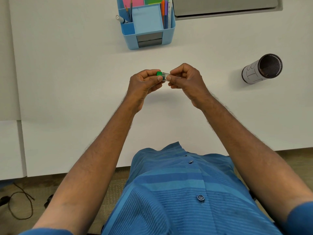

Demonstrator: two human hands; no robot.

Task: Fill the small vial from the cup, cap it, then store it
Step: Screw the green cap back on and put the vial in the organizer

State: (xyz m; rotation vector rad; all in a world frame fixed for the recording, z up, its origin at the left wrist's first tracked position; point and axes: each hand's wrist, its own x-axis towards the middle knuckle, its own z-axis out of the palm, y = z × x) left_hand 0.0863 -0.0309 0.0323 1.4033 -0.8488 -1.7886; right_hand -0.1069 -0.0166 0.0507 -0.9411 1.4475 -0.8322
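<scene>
A small clear vial (165,75) lies sideways in the air above the middle of the white table (84,73), with a green cap (158,73) at its left end. My left hand (144,85) pinches the cap between thumb and fingers. My right hand (186,80) grips the vial's body from the right, hiding most of it. I cannot tell if the cap is fully seated. The cup (263,68), white with dark contents and black marks on its side, stands at the right, well apart from both hands.
A blue desk organiser (147,24) with pens, pencils, sticky notes and a light blue middle compartment stands at the back centre. A grey laptop-like slab (225,5) lies at the back right. The table's front edge runs just before my blue shirt.
</scene>
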